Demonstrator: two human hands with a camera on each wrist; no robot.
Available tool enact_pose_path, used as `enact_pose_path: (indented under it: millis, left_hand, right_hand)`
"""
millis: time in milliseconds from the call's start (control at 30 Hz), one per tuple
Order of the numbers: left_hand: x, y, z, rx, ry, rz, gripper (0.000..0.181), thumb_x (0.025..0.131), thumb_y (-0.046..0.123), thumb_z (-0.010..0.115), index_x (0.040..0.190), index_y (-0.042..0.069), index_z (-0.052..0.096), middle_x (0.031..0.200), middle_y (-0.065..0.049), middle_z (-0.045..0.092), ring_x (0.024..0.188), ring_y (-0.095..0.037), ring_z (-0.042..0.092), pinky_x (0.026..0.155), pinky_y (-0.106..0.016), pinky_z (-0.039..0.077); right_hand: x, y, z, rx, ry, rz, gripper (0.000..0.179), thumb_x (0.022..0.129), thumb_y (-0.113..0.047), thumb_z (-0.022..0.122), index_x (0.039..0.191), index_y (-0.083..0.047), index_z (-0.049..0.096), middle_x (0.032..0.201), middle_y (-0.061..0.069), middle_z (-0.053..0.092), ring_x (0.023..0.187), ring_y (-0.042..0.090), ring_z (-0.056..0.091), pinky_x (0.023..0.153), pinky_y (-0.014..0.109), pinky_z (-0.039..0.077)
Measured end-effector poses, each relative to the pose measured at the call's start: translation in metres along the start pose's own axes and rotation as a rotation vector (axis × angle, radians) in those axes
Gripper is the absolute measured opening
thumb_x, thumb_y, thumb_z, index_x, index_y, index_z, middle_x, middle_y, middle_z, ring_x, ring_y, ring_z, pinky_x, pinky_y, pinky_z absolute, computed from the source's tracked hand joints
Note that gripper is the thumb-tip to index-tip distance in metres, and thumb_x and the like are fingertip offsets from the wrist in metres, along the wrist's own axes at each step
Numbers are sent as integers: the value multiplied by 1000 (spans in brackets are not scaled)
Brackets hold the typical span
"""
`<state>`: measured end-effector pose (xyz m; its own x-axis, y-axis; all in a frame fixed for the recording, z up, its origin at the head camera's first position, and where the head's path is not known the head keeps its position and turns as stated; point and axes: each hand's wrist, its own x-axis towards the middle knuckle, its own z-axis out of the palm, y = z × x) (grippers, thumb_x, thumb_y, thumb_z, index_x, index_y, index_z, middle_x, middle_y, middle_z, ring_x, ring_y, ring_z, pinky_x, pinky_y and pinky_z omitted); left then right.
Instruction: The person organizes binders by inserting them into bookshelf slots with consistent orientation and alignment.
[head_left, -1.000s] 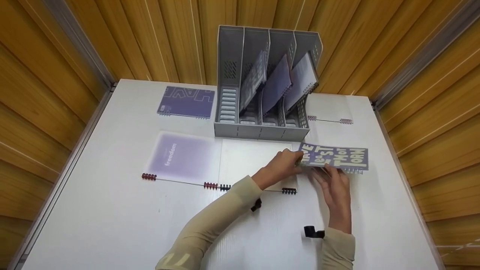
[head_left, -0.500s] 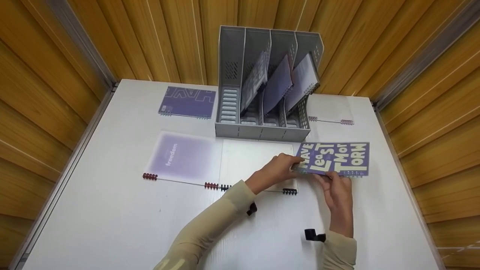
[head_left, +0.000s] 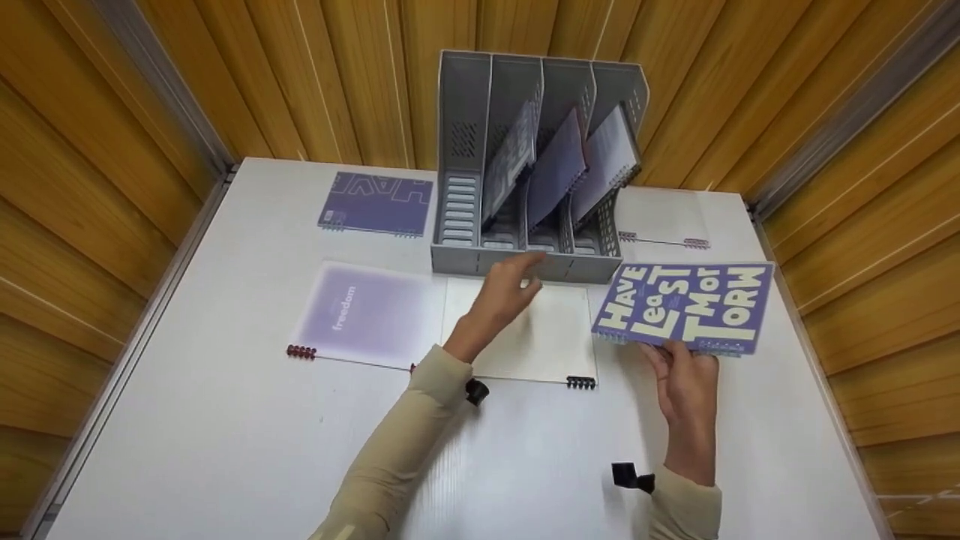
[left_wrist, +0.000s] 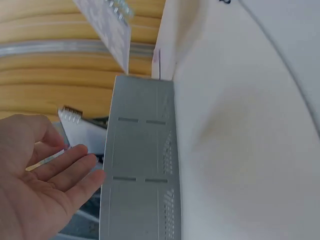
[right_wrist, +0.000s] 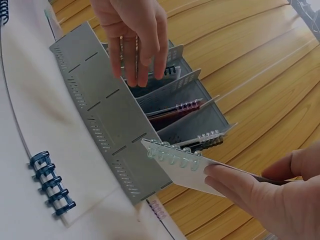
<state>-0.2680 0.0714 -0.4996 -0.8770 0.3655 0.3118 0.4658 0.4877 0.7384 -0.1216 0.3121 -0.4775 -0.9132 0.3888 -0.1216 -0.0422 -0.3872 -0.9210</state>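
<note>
My right hand (head_left: 686, 379) pinches the lower, ringed edge of a purple spiral notebook (head_left: 694, 307) with big cream letters. The notebook is held up in front of the grey file organizer's right end, tilted with its cover facing up. In the right wrist view, thumb and fingers of the right hand (right_wrist: 270, 192) grip both sides of the notebook (right_wrist: 185, 172). My left hand (head_left: 499, 296) holds nothing. It hovers over a white notebook (head_left: 540, 345), fingertips at the front wall of the file organizer (head_left: 457, 260); its fingers are loosely bent in the left wrist view (left_wrist: 55, 180).
Three notebooks lean in the organizer's right compartments, one a purple notebook (head_left: 556, 176). On the white table (head_left: 225, 450) lie a lilac "freedom" notebook (head_left: 367, 315), a purple notebook (head_left: 375, 204) at back left and a pale notebook (head_left: 660, 217) at back right. Wooden walls (head_left: 337, 75) enclose the table.
My left hand has let go of the purple lettered notebook and moved left toward the organizer's front. The right hand has shifted slightly right, and the notebook's cover has turned to face up more fully.
</note>
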Motion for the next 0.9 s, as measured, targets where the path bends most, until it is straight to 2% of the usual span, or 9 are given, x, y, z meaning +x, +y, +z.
enact_pose_path:
  millis: [33,200,300,400,500,567,700,833,900]
  left_hand:
    - [0,-5,-7,-7,46,-15,39,93,0,61,132,1,64,127,-14,69,114,-26,67,98,-34,52]
    - [2,-32,-41,23,267,-87,38,91,-6,62,129,-2,64,128,-18,67,120,-31,63,103,-38,48]
    - [3,-48,-58,53,334,-153,37,93,-6,59,130,-3,62,132,-20,63,130,-35,56,108,-42,44]
    - [5,-66,-70,25,343,-270,39,96,-1,57,135,-3,59,136,-22,59,131,-38,54,107,-45,44]
    - [4,-85,-74,-78,329,-390,40,101,5,55,139,-3,56,137,-23,59,126,-36,59,102,-43,49]
    - [4,-95,-76,-138,328,-444,39,102,10,55,138,-4,58,133,-22,63,122,-34,63,99,-41,52]
    - [4,-106,-82,-191,329,-465,35,100,14,58,128,-4,67,120,-20,71,113,-29,67,95,-40,53]
    - [3,-108,-87,-227,325,-465,33,97,15,60,123,-3,70,117,-17,73,108,-25,66,93,-37,51]
    - [2,-108,-88,-246,317,-475,33,97,16,60,123,-3,71,113,-16,73,98,-23,66,86,-34,52]
  right_hand:
    - [-1,-2,2,-15,-7,-18,53,109,-4,37,159,-19,31,145,20,46,122,25,64,96,38,51]
    - [-9,-10,11,-45,-29,-62,53,109,-8,39,159,-21,30,146,17,46,122,24,64,97,40,50]
    - [-12,-13,18,-34,-37,-68,53,109,-8,40,158,-22,31,146,17,46,121,24,65,97,41,50]
    - [-13,-12,24,-36,-58,-70,54,108,-6,40,159,-23,31,146,17,46,121,24,65,97,41,50]
    - [-15,-9,31,-45,-86,-61,56,108,-2,38,159,-24,30,146,17,46,121,24,65,97,41,50]
    - [-15,-6,36,-45,-104,-50,58,108,-1,37,160,-25,29,147,16,47,121,24,65,98,42,50]
    - [-14,-2,46,-45,-139,-44,61,107,1,37,160,-27,28,147,16,47,121,26,65,98,43,50]
    - [-11,2,55,-51,-177,-32,64,106,3,36,161,-28,25,150,17,45,123,26,63,100,43,49]
    - [-11,6,60,-62,-187,-16,64,106,3,36,161,-28,24,150,16,45,123,25,63,100,41,50]
